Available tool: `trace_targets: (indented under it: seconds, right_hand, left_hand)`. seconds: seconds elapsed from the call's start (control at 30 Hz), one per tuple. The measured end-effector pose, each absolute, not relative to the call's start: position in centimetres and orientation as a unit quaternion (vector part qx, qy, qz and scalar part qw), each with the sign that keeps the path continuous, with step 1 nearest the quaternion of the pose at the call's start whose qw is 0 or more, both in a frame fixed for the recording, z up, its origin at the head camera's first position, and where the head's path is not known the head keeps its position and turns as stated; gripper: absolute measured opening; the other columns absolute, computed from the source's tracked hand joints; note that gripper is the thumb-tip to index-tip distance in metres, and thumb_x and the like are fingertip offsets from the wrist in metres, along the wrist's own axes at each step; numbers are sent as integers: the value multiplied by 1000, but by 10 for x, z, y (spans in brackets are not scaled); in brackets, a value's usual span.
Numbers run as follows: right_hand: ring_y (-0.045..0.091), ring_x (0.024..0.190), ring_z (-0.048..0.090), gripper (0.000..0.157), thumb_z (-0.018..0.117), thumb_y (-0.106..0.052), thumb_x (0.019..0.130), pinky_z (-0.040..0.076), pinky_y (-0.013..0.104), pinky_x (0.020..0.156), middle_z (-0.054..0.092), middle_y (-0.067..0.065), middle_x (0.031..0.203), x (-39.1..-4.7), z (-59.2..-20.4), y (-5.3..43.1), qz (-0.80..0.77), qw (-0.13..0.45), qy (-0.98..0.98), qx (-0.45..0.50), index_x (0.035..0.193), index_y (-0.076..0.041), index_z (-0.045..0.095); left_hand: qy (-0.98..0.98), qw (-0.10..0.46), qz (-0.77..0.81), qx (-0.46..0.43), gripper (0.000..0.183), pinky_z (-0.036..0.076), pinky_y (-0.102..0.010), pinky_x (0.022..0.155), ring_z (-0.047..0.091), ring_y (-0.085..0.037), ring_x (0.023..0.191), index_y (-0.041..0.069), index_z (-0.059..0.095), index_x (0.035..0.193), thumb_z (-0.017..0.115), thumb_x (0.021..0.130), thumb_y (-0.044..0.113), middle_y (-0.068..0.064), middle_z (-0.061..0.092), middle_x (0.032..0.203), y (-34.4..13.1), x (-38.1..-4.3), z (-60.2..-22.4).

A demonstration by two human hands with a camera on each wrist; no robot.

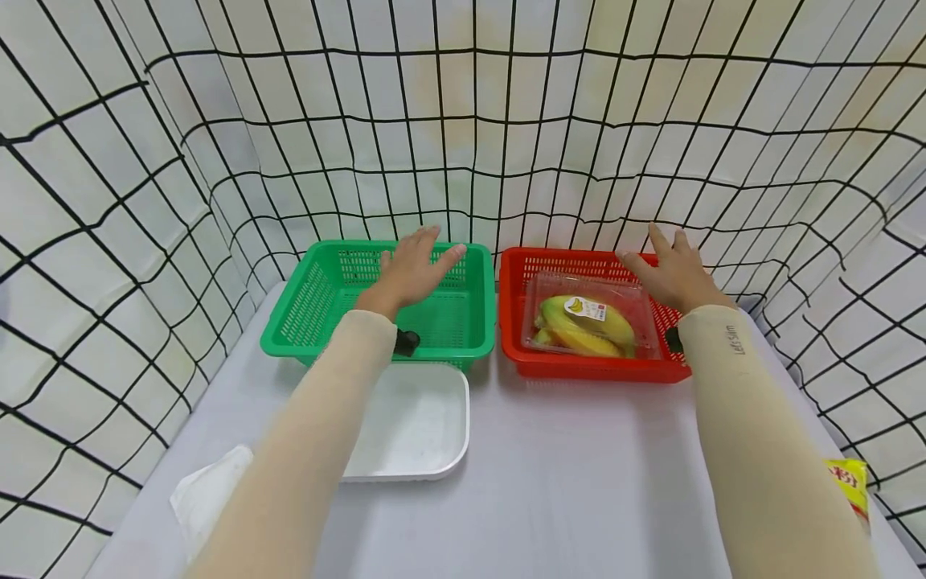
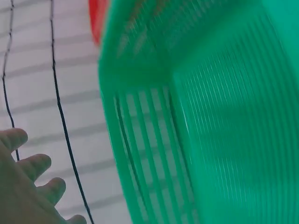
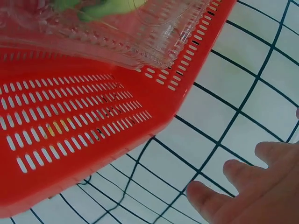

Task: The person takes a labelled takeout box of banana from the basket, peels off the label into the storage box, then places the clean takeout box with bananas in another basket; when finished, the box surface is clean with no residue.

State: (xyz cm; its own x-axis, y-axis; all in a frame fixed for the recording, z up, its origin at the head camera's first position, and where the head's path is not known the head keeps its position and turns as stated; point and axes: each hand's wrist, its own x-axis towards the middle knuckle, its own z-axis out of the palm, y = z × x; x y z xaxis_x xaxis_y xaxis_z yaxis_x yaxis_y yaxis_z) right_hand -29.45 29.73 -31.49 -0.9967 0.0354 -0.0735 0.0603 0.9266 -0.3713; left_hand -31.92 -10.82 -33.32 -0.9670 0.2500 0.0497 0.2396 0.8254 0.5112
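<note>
Now both hands are out over the baskets at mid-frame in the head view. Over on the left, the left hand (image 1: pixel 412 269) hovers above the far rim of the green basket (image 1: pixel 304 310), fingers (image 2: pixel 32 164) straight and slightly spread, holding nothing. To the right, the right hand (image 1: pixel 673 269) sits above the far right corner of the red basket (image 1: pixel 579 368), its fingers (image 3: pixel 210 198) also stretched out and apart, gripping nothing; whether they touch the rim I cannot tell. Inside the red basket lies a clear plastic box of bananas (image 1: pixel 586 322) with a white label on top. The two baskets stand side by side, nearly touching, at the back of the tabletop (image 1: pixel 579 482) against the gridded cloth wall (image 1: pixel 463 121). Just in front of the green basket, lower centre-left, rests a white tray (image 1: pixel 419 426), partly under the left forearm. A crumpled white tissue (image 1: pixel 210 490) lies lower left, and a yellow packet (image 1: pixel 850 482) peeks in at the lower right edge.
</note>
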Motion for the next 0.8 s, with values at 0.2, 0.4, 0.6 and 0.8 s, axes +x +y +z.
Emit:
trace_targets:
  seconds: [0.2, 0.4, 0.6, 0.8]
  right_hand:
    - [60, 152, -4, 103, 23, -85, 94, 12, 84, 110, -19, 29, 168, -293, -318, 307, -255, 70, 963, 46, 165, -22, -18]
    - [56, 154, -5, 107, 30, -83, 95, 14, 82, 112, -11, 27, 170, -293, -328, 313, -334, 112, 934, 65, 162, -20, -24]
    - [58, 153, -6, 115, 36, -91, 87, 16, 82, 112, -17, 23, 171, -293, -339, 316, -381, 163, 906, 90, 158, -31, -31]
    - [56, 154, -10, 117, 34, -91, 88, 19, 79, 114, -25, 20, 169, -293, -344, 316, -375, 197, 900, 102, 158, -23, -32]
  left_hand:
    - [900, 36, 405, 160, 84, 20, -59, 125, 15, -29, 159, 18, 17, 169, 37, 104, 69, -5, 17, 174, -58, -318, -332]
    - [854, 99, 480, 173, 88, 30, -57, 122, 25, -31, 156, 16, 15, 168, 45, 103, 67, -7, 21, 173, -9, -315, -334]
    - [857, 143, 461, 183, 92, 28, -57, 123, 25, -31, 156, 13, 14, 168, 47, 102, 67, -11, 23, 172, 21, -315, -346]
    - [858, 161, 457, 173, 96, 29, -55, 123, 23, -30, 156, 10, 13, 168, 53, 100, 65, -11, 22, 172, 40, -314, -357]
